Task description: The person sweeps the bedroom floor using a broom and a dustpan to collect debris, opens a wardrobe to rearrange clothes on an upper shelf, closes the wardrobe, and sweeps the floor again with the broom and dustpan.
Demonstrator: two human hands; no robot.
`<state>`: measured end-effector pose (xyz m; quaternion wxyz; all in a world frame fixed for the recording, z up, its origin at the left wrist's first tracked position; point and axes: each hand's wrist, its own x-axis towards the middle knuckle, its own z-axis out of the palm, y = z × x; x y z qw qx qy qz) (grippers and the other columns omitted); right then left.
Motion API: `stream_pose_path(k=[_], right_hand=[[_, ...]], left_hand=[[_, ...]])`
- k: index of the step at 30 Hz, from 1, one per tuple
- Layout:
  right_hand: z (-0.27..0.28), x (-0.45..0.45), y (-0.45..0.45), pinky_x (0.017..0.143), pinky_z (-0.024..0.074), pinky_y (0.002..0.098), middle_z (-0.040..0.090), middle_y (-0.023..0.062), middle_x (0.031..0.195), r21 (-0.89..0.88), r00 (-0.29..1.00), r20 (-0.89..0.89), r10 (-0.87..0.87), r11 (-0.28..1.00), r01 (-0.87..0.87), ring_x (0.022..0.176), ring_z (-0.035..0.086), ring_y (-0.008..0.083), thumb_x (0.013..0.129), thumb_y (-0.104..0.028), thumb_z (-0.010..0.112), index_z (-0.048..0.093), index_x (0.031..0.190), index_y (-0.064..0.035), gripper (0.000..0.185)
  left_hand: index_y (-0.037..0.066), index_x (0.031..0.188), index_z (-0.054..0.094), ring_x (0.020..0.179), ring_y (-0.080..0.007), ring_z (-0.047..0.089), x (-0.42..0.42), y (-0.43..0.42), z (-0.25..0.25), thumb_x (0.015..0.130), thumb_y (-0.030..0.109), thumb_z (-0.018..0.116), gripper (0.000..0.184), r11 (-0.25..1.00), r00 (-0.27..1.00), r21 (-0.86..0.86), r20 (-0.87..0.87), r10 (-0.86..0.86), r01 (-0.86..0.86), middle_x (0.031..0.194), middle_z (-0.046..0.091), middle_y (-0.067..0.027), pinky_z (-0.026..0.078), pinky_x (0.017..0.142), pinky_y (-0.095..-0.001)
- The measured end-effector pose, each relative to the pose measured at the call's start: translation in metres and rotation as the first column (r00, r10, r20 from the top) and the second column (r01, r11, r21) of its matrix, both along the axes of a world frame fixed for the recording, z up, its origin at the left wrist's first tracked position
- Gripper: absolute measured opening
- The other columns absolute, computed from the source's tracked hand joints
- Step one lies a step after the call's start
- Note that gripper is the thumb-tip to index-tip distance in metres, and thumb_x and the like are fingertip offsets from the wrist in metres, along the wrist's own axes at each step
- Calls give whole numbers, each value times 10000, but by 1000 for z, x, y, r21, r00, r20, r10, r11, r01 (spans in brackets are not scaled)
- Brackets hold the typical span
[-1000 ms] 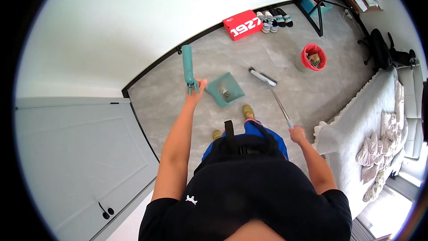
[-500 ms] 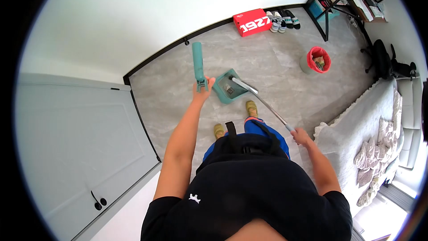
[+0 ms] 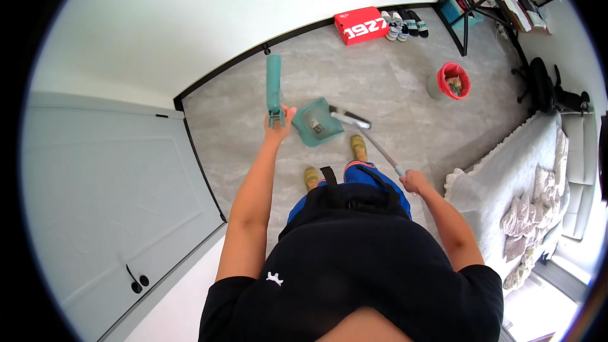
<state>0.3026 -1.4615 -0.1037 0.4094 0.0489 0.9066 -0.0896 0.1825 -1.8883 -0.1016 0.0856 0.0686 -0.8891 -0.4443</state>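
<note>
My left hand is closed round the upright handle of a teal dustpan, close to the handle's forked top end. Some small dark and pale debris lies inside the pan. On the right, my right hand grips the grey stick of a broom. The broom's white head with dark bristles rests just beyond the pan's right edge, apart from the debris. Both my feet, in yellowish shoes, stand on the floor just behind the pan and broom.
A bin with a red liner holds rubbish at the right. Along the wall are a red shoebox and several shoes. A black-framed desk is at upper right, a bed at right, a grey door at left.
The broom head has come out of the dustpan to its right side. My right hand has shifted left and slightly up, and the dustpan with my left hand a little left.
</note>
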Motion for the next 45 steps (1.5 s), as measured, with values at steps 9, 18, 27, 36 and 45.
stream_pose_path(k=[9, 18, 27, 36, 45], right_hand=[[46, 21, 20, 438, 429, 328, 535, 112, 573, -202, 957, -8, -291, 938, 283, 472, 532, 203, 780, -256, 501, 537, 766, 4, 263], [13, 16, 54, 451, 425, 333, 532, 118, 601, -175, 899, -82, -431, 894, 413, 498, 529, 220, 787, -251, 492, 530, 772, 10, 264], [1, 15, 48, 422, 433, 316, 552, 123, 619, -215, 744, 8, -669, 725, 654, 502, 555, 202, 788, -251, 501, 528, 768, 28, 281], [-5, 22, 35, 314, 319, 255, 451, 49, 542, -332, 570, 164, -805, 500, 800, 389, 420, 121, 794, -214, 494, 473, 698, -6, 230], [1, 4, 35, 321, 325, 250, 460, 46, 545, -341, 542, 92, -835, 486, 805, 386, 419, 116, 797, -225, 488, 500, 705, -12, 233]], left_hand=[[36, 687, 547, 555, -202, 520, 14, -13, -4, 723, 320, 612, 294, 999, 992, 44, 128, 12, -18, 581, 537, -61, 413, 530, -319], [35, 631, 490, 460, -86, 357, 12, -11, -7, 752, 329, 602, 336, 1000, 999, 22, 32, 11, -12, 472, 392, 10, 290, 425, -266], [41, 645, 485, 501, -114, 405, 7, -17, -25, 747, 281, 605, 287, 993, 989, 116, 151, -4, -14, 524, 429, 0, 330, 460, -282], [26, 659, 493, 499, -132, 410, 9, -17, -23, 749, 264, 613, 280, 991, 986, 134, 165, -17, -6, 520, 427, -13, 349, 467, -297], [27, 645, 488, 489, -139, 400, 9, -21, -33, 755, 285, 605, 303, 988, 987, 157, 162, -20, -6, 501, 414, -14, 345, 467, -303]])
